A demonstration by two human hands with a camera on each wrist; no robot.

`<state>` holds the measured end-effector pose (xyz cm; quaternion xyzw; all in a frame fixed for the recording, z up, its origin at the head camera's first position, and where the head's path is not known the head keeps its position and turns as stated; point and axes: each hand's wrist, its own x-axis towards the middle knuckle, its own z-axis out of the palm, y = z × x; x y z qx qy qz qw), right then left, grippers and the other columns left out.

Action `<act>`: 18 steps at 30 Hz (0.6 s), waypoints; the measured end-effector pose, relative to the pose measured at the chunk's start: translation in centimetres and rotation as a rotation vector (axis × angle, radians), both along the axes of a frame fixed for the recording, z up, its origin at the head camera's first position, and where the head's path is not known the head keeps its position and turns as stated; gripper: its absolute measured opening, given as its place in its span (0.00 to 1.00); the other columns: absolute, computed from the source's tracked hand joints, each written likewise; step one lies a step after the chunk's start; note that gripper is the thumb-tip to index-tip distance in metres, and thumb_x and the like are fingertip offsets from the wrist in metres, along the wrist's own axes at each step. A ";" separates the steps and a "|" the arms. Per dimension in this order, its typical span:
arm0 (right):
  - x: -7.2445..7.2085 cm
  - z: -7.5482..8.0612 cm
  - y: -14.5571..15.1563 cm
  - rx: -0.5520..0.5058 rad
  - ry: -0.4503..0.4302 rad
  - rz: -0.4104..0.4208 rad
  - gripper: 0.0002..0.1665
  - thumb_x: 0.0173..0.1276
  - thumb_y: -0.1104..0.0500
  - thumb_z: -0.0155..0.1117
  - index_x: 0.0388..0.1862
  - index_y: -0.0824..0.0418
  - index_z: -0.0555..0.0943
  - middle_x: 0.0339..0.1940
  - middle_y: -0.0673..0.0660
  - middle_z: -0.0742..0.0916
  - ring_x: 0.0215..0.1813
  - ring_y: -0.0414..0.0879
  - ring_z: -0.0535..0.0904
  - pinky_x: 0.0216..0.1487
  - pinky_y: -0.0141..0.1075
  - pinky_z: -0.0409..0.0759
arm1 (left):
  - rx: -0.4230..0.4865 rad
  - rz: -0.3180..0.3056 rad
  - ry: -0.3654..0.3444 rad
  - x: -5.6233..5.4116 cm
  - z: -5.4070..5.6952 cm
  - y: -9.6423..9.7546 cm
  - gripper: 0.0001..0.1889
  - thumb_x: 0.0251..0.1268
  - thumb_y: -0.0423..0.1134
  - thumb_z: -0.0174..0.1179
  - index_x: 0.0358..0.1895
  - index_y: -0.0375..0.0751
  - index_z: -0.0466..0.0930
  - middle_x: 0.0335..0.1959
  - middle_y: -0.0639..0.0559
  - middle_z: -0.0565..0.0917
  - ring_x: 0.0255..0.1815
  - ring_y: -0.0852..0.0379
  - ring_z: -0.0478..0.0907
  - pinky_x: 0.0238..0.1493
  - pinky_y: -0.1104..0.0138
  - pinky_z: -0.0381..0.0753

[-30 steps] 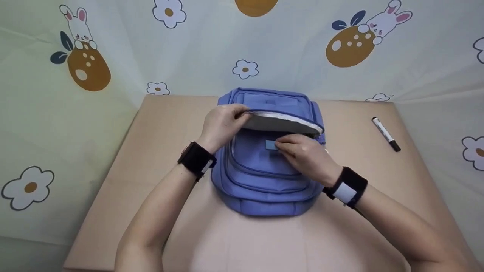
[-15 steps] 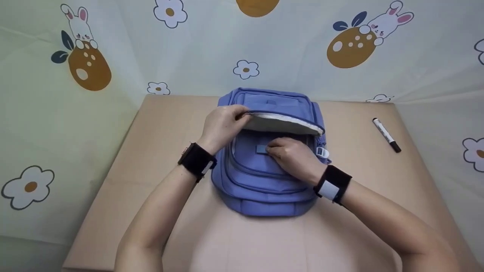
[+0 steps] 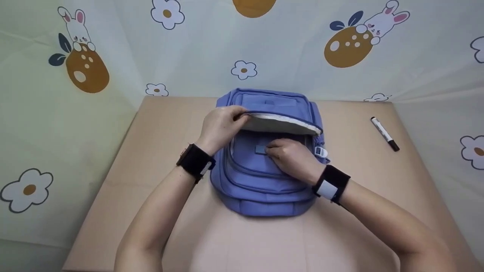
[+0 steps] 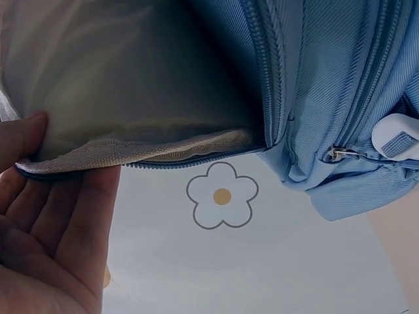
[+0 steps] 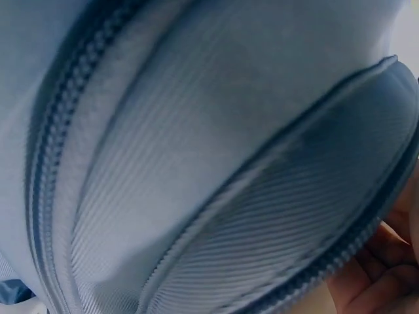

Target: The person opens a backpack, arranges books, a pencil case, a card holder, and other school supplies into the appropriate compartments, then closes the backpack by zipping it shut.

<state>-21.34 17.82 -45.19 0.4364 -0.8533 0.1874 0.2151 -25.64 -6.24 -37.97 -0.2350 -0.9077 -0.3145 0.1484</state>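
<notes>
A blue backpack (image 3: 264, 189) lies on its back with its front pocket unzipped. My left hand (image 3: 224, 124) pinches the rim of the raised pocket flap (image 3: 281, 122); in the left wrist view the thumb lies over the pale-lined edge (image 4: 98, 152) and the fingers are beneath it. My right hand (image 3: 293, 156) pinches a small flat blue rectangle (image 3: 260, 150) at the pocket mouth, under the flap. Its exact kind cannot be told. In the right wrist view blue fabric and a zip (image 5: 52, 150) fill most of the picture, and part of a hand (image 5: 386, 281) shows beyond the fabric's edge.
A black-and-white marker (image 3: 385, 134) lies on the brown tabletop (image 3: 181, 124), right of the backpack. A white buckle (image 3: 321, 152) sits at the backpack's right side. Behind the table hangs a printed cloth (image 3: 204, 45) with flowers and rabbits.
My right hand has moved slightly left and down, into the pocket mouth, with the blue rectangle, then stayed nearly still. The left hand keeps holding the flap up.
</notes>
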 end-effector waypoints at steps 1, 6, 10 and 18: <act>0.1 0.1 0.1 -0.002 0.005 0.002 0.08 0.68 0.67 0.70 0.45 0.66 0.90 0.44 0.59 0.89 0.48 0.53 0.86 0.53 0.45 0.84 | 0.000 -0.001 0.004 0.0 0.0 0.0 0.10 0.70 0.43 0.67 0.49 0.44 0.90 0.45 0.52 0.90 0.42 0.56 0.86 0.40 0.61 0.82; 1.5 0.7 1.2 -0.045 0.082 0.087 0.12 0.67 0.69 0.69 0.49 0.68 0.88 0.49 0.61 0.89 0.52 0.53 0.86 0.56 0.44 0.83 | 0.001 -0.004 0.021 0.1 -0.2 0.0 0.09 0.70 0.41 0.66 0.47 0.43 0.91 0.43 0.53 0.90 0.38 0.57 0.85 0.36 0.61 0.81; 3.4 2.1 2.7 -0.132 0.199 0.168 0.12 0.69 0.69 0.67 0.50 0.70 0.87 0.49 0.62 0.89 0.51 0.54 0.87 0.52 0.43 0.85 | 0.004 -0.010 0.013 0.0 -0.2 0.1 0.10 0.70 0.42 0.67 0.48 0.43 0.90 0.43 0.52 0.90 0.36 0.58 0.84 0.35 0.62 0.80; 5.0 4.9 7.3 -0.452 0.307 0.015 0.09 0.70 0.67 0.65 0.44 0.71 0.89 0.45 0.64 0.90 0.43 0.59 0.89 0.53 0.33 0.83 | 0.012 -0.005 0.005 -0.1 -0.2 -0.1 0.10 0.70 0.42 0.67 0.49 0.44 0.90 0.44 0.52 0.90 0.31 0.58 0.80 0.29 0.63 0.75</act>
